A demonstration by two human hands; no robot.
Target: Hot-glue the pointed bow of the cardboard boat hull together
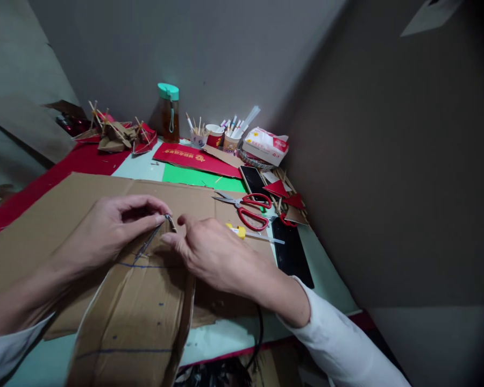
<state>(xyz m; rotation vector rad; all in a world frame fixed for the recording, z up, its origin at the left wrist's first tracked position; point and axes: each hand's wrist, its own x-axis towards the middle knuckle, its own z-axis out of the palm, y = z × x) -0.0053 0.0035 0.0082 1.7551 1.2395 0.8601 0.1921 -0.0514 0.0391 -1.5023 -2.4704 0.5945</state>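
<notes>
A folded brown cardboard piece [133, 317] with blue pen lines and dots stands in front of me, narrowing to a tip at its far end. My left hand [108, 226] pinches that tip between thumb and index finger. At the tip's right edge is my right hand [212, 250], its thumb against or very near the cardboard and its index finger held apart from the thumb. A pale torn-looking edge shows between the two hands. The palm side of the right hand is hidden.
A large cardboard sheet [80, 196] lies beneath. To the right are red-handled scissors [255, 217], a yellow-collared glue stick or tube [237, 231], a phone [250, 180] and a black tablet-like slab [294, 252]. Behind stand a bottle [170, 121], cups [230, 142] and cardboard models [116, 134].
</notes>
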